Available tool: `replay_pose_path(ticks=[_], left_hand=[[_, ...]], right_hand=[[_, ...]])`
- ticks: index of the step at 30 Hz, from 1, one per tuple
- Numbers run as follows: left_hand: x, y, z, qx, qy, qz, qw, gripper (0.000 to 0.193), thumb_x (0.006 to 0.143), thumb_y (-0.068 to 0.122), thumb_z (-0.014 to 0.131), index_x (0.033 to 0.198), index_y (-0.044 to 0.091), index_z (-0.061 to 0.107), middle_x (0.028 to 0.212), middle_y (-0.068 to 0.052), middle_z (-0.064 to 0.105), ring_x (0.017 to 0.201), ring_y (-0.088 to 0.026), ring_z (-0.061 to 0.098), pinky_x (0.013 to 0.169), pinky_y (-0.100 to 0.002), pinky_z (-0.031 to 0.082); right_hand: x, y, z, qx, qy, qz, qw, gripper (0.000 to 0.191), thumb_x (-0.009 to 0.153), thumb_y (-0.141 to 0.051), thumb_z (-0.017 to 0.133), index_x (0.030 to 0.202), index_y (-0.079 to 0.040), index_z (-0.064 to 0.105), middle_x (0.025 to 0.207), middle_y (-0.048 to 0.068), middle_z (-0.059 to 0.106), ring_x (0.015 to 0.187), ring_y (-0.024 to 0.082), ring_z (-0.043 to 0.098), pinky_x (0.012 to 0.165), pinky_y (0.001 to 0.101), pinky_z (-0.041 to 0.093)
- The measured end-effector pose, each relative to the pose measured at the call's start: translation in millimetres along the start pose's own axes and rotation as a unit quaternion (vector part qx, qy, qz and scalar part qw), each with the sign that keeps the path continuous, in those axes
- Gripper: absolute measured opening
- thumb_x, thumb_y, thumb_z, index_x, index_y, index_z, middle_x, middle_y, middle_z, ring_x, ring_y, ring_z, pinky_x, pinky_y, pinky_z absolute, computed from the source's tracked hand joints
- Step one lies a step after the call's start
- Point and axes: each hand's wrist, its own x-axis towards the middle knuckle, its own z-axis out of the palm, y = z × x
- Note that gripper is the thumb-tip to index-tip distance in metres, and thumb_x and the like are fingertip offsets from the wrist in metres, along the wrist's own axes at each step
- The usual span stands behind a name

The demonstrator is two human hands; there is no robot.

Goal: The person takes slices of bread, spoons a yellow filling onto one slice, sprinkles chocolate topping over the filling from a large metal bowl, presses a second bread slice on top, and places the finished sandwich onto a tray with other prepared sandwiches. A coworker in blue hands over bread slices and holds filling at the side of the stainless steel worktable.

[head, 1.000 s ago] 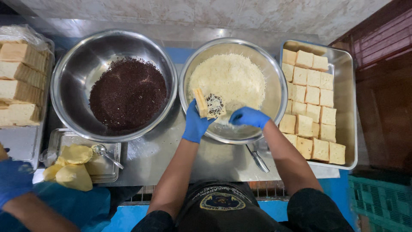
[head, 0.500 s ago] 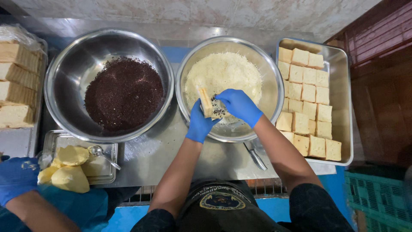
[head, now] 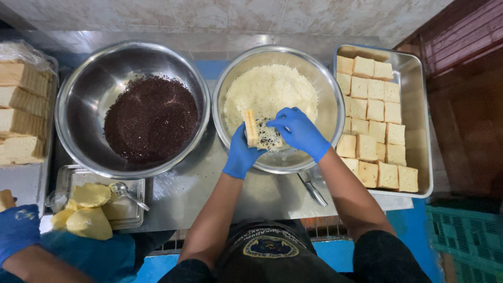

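Steel worktop [head: 220,194] carries sprinkle bowl [head: 131,107], cheese bowl [head: 272,105] and bread tray [head: 414,120]; both arms reach over the cheese bowl's near rim, left hand [head: 241,154] grip clamped on upright bread slice [head: 251,127], right hand [head: 298,131] pressing shredded cheese [head: 267,89] against it.

Both hands wear bright blue gloves, left hand [head: 242,154] and right hand [head: 298,131]. The bread slice [head: 252,127] is pale tan, speckled with off-white shreds. At 12 o'clock of it, creamy white grated cheese [head: 267,89] in a silver bowl [head: 326,94]. At 9 o'clock, dark brown sprinkles [head: 151,118]. At 3 o'clock, golden-beige bread squares [head: 374,110].
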Motion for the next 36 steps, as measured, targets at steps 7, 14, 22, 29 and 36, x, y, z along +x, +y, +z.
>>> replay_pose_path(ticks=[7,14,22,29,36], left_hand=[[-5,1,6,0.244,-0.050,0.101,0.963,0.083,0.072,-0.015,0.080,0.145,0.001,0.043,0.136,-0.012,0.062,0.120,-0.027,0.067,0.095,-0.041,0.063],[-7,7,15,0.182,-0.043,0.065,0.980,0.080,0.075,-0.010,0.078,0.147,0.000,0.043,0.135,-0.013,0.063,0.120,-0.027,0.068,0.094,-0.043,0.063],[-1,-3,7,0.382,-0.087,0.144,0.909,0.083,0.073,-0.005,0.081,0.145,0.002,0.041,0.135,-0.015,0.061,0.121,-0.026,0.064,0.097,-0.045,0.059],[9,-8,0,0.068,-0.064,-0.106,0.990,0.067,0.100,0.030,0.057,0.162,0.023,0.031,0.150,-0.005,0.050,0.134,-0.022,0.054,0.098,-0.045,0.054],[7,-15,-6,0.352,-0.094,0.009,0.931,0.068,0.105,0.027,0.060,0.164,0.020,0.026,0.151,-0.011,0.051,0.136,-0.019,0.052,0.109,-0.037,0.047]], right_hand=[[-29,7,-9,0.173,0.047,0.170,0.969,0.023,0.094,-0.008,0.069,0.115,-0.013,0.077,0.107,0.007,0.074,0.090,0.017,0.073,0.079,0.0282,0.058],[-50,-7,11,0.130,0.105,0.148,0.975,0.024,0.094,-0.006,0.070,0.116,-0.011,0.077,0.107,0.010,0.070,0.090,0.020,0.071,0.078,0.0300,0.057],[-63,7,42,0.526,0.114,0.403,0.740,0.051,0.098,-0.018,0.062,0.147,-0.006,0.052,0.134,0.010,0.065,0.110,0.014,0.069,0.088,0.0345,0.062],[-76,19,79,0.542,0.135,0.385,0.734,0.055,0.099,-0.017,0.061,0.152,-0.004,0.050,0.126,0.013,0.068,0.108,0.020,0.070,0.089,0.0367,0.062],[-80,5,89,0.537,0.159,0.385,0.734,0.056,0.101,-0.022,0.064,0.151,-0.001,0.051,0.125,0.012,0.069,0.104,0.019,0.065,0.083,0.0337,0.055]])
